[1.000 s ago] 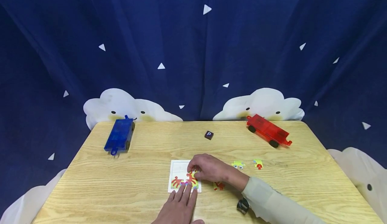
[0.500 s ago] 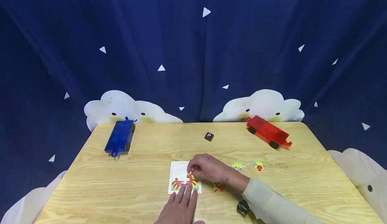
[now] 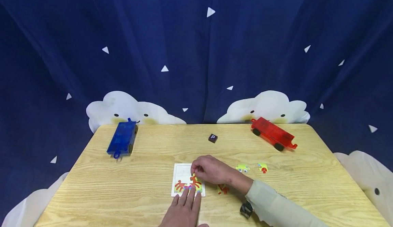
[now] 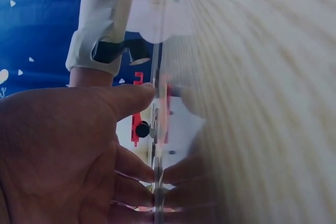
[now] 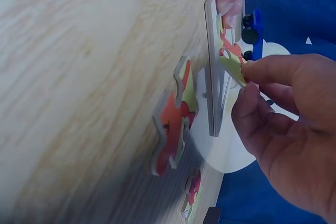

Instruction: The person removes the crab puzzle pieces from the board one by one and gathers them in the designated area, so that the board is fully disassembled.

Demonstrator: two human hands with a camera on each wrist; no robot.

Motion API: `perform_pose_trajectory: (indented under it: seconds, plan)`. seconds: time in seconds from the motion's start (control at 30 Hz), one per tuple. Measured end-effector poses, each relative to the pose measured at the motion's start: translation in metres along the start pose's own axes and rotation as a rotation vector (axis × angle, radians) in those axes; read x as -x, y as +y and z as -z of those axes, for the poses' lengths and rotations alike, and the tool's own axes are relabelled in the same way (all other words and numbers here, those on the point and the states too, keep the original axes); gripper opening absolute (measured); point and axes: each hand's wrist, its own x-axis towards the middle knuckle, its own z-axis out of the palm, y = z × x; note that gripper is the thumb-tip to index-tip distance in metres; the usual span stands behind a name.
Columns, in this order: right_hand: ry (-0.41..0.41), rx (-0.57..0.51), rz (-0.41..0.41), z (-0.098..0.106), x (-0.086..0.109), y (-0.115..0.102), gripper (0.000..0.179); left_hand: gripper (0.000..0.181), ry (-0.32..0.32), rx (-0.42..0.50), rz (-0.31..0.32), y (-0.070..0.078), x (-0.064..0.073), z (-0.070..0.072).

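Left hand (image 3: 181,210) touches the puzzle board (image 3: 183,171) — right hand (image 3: 212,170) pinches, seemingly, a piece (image 3: 195,180) over it.

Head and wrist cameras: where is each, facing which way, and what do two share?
Head: on the head, facing forward and down at the table; left hand and right hand show.
Left wrist: on that wrist, low across the table toward the red car; left hand, right sleeve show.
Right wrist: on that wrist, low toward the puzzle board; right hand, part of left hand show.
Shared: blue car, in head and right wrist views.
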Motion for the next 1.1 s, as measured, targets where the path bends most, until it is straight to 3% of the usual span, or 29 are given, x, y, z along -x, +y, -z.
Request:
perform_pose_trajectory:
  seconds: [0.2,0.43,0.57,1.1]
  plan:
    - [-0.019,0.029,-0.013,0.000,-0.001,-0.001,0.016,0.086,-0.008,0.014,0.009,0.001,-0.001,0.002]
    - [-0.044,0.007,-0.020,0.002,-0.003,-0.001,0.015,0.089,-0.109,0.088,0.033,0.001,-0.005,0.008]
    - [-0.051,-0.030,-0.024,0.004,-0.002,-0.002,0.014,0.089,-0.134,0.117,0.040,0.001,-0.006,0.010]
    - [-0.100,-0.117,-0.019,0.006,0.001,0.001,0.015,0.084,-0.104,0.125,0.041,0.002,-0.007,0.014]
